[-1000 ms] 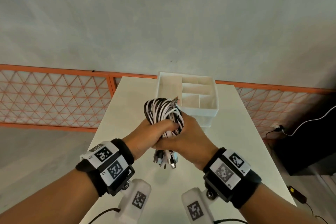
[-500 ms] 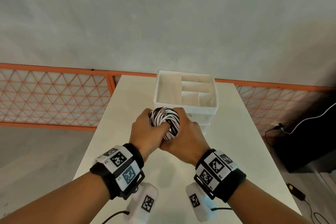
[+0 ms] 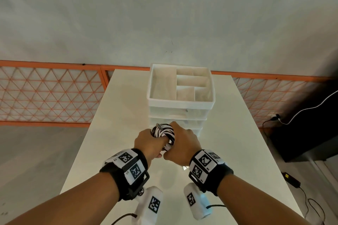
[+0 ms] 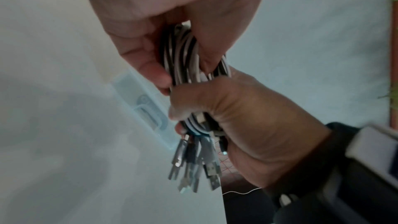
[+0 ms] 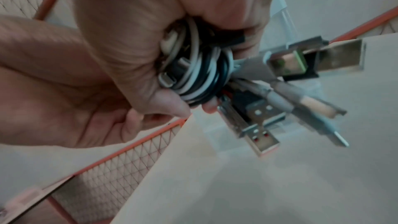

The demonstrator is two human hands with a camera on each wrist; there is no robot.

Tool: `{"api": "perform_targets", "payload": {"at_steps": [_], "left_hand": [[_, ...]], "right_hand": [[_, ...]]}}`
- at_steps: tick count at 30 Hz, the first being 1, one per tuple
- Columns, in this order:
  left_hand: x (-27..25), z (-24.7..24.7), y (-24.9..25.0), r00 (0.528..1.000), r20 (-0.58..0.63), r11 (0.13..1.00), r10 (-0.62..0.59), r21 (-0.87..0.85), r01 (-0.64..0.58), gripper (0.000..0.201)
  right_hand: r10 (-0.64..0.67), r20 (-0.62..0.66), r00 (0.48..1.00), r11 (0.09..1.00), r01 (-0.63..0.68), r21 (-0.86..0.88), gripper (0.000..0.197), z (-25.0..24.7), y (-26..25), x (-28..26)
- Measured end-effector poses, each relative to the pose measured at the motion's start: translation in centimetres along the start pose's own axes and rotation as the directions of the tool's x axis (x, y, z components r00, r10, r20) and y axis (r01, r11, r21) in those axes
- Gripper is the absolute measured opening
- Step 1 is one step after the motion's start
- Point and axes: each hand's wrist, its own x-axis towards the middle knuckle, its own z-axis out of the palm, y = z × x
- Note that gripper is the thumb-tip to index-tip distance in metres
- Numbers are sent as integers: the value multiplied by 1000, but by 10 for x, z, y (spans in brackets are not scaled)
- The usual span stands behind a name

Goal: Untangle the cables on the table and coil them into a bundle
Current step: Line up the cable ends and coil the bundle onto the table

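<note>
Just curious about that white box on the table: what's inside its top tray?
The organizer shows bare white compartments on top: one large on the left, smaller ones right. The drawers below are closed, so their contents are hidden. The cable bundle is gripped in both hands, outside it.

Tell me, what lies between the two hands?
The black-and-white cable bundle: left hand and right hand both grip it, best seen in the head view.

Legible text: none. Wrist bands (image 3: 130,167) and the white wrist units (image 3: 152,204) carry black-and-white square fiducial markers; tiny characters beside them are too small to read. No brand or number discernible elsewhere.
</note>
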Motion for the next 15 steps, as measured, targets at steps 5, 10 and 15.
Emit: {"api": "perform_targets", "payload": {"at_steps": [5,10,15], "left_hand": [[17,2,0,962,272,1000,5,2,-6,28],[50,-2,-9,918,379,977,-117,-124,175,34],[77,29,-17,933,255,893,-254,-309,327,16]], "right_hand": [[72,-24,997,997,-72,18,47,-11,24,12],[163,-23,986,985,-161,54,62,-28,49,26],[221,-14,975,972,-219,88,63,-37,72,32]]}}
